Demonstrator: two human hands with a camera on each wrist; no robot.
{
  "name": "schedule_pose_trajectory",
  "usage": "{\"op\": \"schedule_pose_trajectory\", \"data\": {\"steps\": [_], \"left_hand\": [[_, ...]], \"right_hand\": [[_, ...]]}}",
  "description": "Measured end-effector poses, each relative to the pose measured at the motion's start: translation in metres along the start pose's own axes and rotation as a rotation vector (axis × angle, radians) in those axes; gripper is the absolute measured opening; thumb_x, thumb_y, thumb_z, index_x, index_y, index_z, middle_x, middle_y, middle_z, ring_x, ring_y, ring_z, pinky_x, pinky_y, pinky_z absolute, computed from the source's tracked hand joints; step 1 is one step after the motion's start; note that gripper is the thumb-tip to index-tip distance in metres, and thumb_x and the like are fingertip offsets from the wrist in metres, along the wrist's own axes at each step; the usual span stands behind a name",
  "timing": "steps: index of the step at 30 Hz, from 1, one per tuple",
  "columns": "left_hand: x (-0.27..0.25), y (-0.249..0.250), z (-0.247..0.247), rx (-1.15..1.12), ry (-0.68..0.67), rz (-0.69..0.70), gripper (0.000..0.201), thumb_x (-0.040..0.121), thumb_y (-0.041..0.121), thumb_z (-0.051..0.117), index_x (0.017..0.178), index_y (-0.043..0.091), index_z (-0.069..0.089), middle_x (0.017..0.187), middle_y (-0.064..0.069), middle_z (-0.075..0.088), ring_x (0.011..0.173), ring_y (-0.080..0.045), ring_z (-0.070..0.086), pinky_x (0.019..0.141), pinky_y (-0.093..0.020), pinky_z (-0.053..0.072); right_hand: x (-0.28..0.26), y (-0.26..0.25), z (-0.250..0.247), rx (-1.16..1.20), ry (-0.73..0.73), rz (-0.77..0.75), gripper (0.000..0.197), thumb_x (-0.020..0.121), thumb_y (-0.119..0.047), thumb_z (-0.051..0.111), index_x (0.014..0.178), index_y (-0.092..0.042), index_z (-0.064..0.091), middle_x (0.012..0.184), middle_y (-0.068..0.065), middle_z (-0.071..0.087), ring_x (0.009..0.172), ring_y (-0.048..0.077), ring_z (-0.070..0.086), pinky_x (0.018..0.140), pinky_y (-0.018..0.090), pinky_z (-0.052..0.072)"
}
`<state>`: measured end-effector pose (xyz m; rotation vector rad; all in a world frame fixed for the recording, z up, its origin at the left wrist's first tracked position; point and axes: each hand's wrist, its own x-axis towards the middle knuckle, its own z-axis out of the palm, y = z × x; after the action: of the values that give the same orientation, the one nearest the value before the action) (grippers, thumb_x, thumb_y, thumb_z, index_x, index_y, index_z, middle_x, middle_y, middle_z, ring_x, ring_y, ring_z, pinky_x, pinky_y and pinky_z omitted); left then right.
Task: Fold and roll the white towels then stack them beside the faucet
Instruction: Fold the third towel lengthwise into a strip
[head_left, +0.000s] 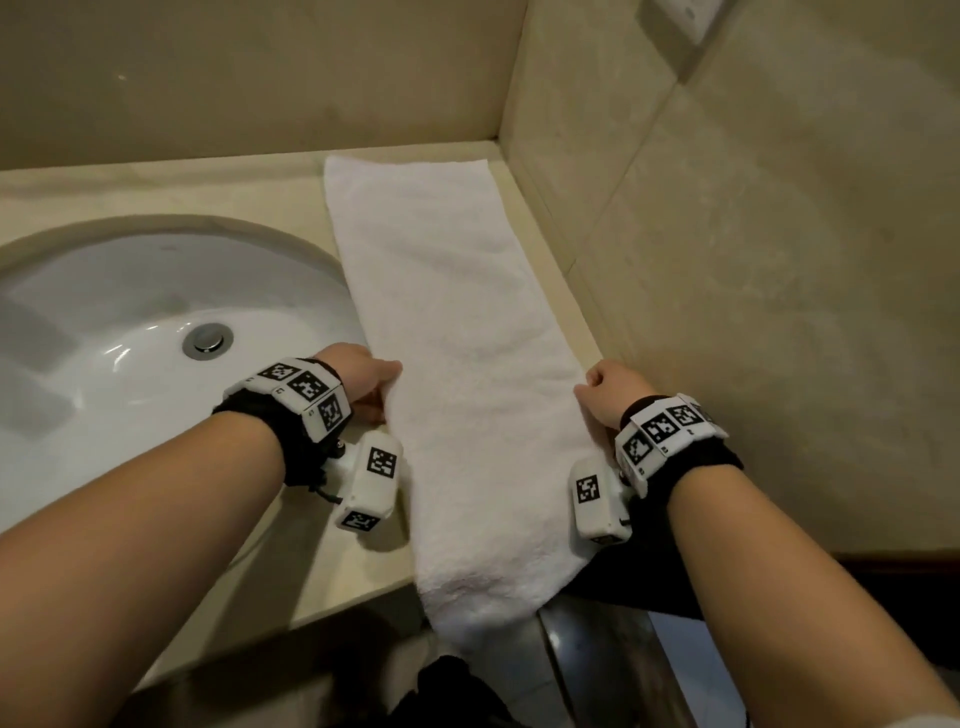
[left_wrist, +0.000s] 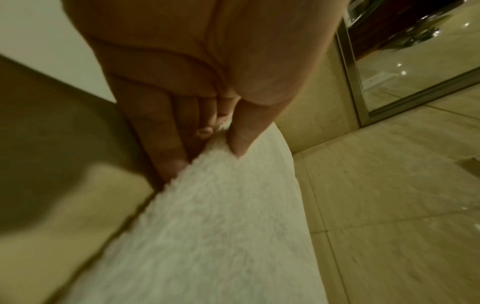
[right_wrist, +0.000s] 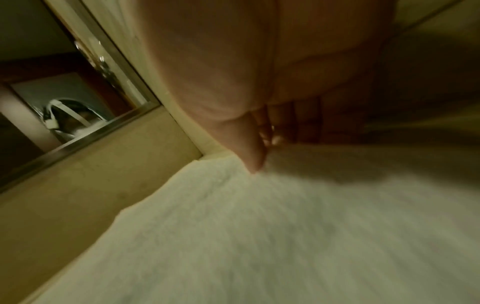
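A white towel (head_left: 457, 332), folded into a long strip, lies on the beige counter to the right of the sink, running from the back wall to the front edge, where its near end hangs over. My left hand (head_left: 376, 387) pinches the towel's left edge about halfway along; in the left wrist view the thumb and fingers of that left hand (left_wrist: 207, 148) close on the towel (left_wrist: 207, 236) edge. My right hand (head_left: 597, 387) pinches the right edge opposite; the right wrist view shows this right hand (right_wrist: 259, 156) with thumb pressed on the towel (right_wrist: 285, 236). No faucet is in view.
A white oval sink (head_left: 130, 364) with a metal drain (head_left: 208, 340) sits left of the towel. Tiled walls close the counter (head_left: 156, 187) at the back and right. A mirror frame (left_wrist: 363, 102) stands above the back wall. The counter's front edge drops off near me.
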<state>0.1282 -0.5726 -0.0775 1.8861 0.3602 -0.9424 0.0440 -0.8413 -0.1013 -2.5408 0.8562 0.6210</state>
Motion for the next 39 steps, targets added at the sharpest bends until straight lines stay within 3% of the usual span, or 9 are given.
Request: {"op": "schedule_pose_trajectory", "data": {"steps": [4,10,16,23,28,30,33,35,39], "left_hand": [[0.016,0.012,-0.002,0.105,0.068,0.036,0.030,0.090,0.030,0.055,0.100,0.001,0.055,0.097,-0.022,0.063,0.090,-0.038,0.064,0.086,-0.050,0.053],[0.024,0.028,-0.003,0.383,0.218,0.110,0.048,0.094,0.036,0.044,0.115,-0.007,0.053,0.120,-0.027,0.058,0.111,-0.040,0.055,0.098,-0.044,0.045],[0.003,0.002,0.000,0.084,0.214,0.137,0.024,0.092,0.031,0.051,0.088,0.007,0.054,0.079,-0.013,0.060,0.075,-0.029,0.062,0.077,-0.040,0.056],[-0.061,-0.067,0.008,0.006,0.171,0.253,0.010,0.091,0.016,0.053,0.095,0.007,0.055,0.083,-0.009,0.064,0.062,-0.016,0.056,0.069,-0.029,0.051],[-0.116,-0.135,0.022,0.037,-0.049,0.282,0.017,0.095,0.012,0.046,0.080,0.008,0.054,0.072,-0.004,0.067,0.052,-0.003,0.065,0.051,-0.013,0.052],[-0.124,-0.170,0.034,0.137,-0.122,0.217,0.015,0.094,0.014,0.048,0.083,0.010,0.057,0.076,-0.002,0.069,0.064,-0.008,0.067,0.066,-0.022,0.055],[-0.115,-0.203,0.059,0.482,-0.070,0.173,0.033,0.088,0.027,0.059,0.117,0.012,0.056,0.113,-0.005,0.063,0.107,-0.019,0.059,0.099,-0.029,0.042],[-0.106,-0.208,0.077,0.398,-0.077,0.162,0.052,0.086,0.025,0.062,0.132,0.010,0.045,0.131,-0.008,0.054,0.123,-0.022,0.051,0.107,-0.032,0.037],[-0.085,-0.207,0.104,0.246,-0.082,0.171,0.057,0.082,0.021,0.066,0.134,0.010,0.044,0.138,-0.009,0.050,0.129,-0.024,0.045,0.111,-0.036,0.032]], "right_hand": [[0.027,-0.025,-0.018,0.039,-0.027,-0.090,0.035,0.090,-0.050,0.045,0.102,-0.017,0.047,0.099,0.004,0.055,0.090,0.025,0.052,0.075,0.029,0.035],[0.053,-0.051,-0.020,0.003,0.118,-0.100,0.033,0.095,-0.029,0.044,0.113,-0.003,0.053,0.118,0.018,0.060,0.107,0.035,0.057,0.079,0.032,0.041],[0.018,-0.028,-0.016,0.169,0.174,-0.125,0.028,0.094,-0.028,0.044,0.109,-0.009,0.057,0.115,0.015,0.063,0.105,0.032,0.057,0.079,0.028,0.040],[-0.069,0.028,0.017,0.327,0.219,-0.116,0.033,0.092,-0.022,0.046,0.121,-0.008,0.052,0.117,0.016,0.061,0.105,0.033,0.057,0.091,0.034,0.042],[-0.116,0.081,0.063,0.483,0.263,-0.155,0.027,0.088,-0.014,0.053,0.115,-0.007,0.055,0.094,0.006,0.059,0.083,0.017,0.052,0.072,0.016,0.034],[-0.125,0.096,0.079,0.503,0.262,-0.170,0.025,0.087,-0.011,0.056,0.111,-0.005,0.057,0.085,0.003,0.058,0.079,0.017,0.054,0.063,0.010,0.032],[-0.124,0.101,0.093,0.529,0.203,-0.190,0.030,0.088,-0.008,0.057,0.117,0.002,0.054,0.109,0.017,0.061,0.093,0.021,0.057,0.068,0.010,0.037],[-0.119,0.100,0.097,0.597,0.148,-0.163,0.032,0.090,-0.010,0.055,0.120,0.001,0.051,0.116,0.016,0.058,0.098,0.018,0.054,0.068,0.013,0.039],[-0.105,0.104,0.103,0.516,0.079,-0.161,0.020,0.093,-0.023,0.050,0.102,-0.007,0.057,0.098,0.009,0.056,0.089,0.018,0.051,0.074,0.023,0.034]]}}
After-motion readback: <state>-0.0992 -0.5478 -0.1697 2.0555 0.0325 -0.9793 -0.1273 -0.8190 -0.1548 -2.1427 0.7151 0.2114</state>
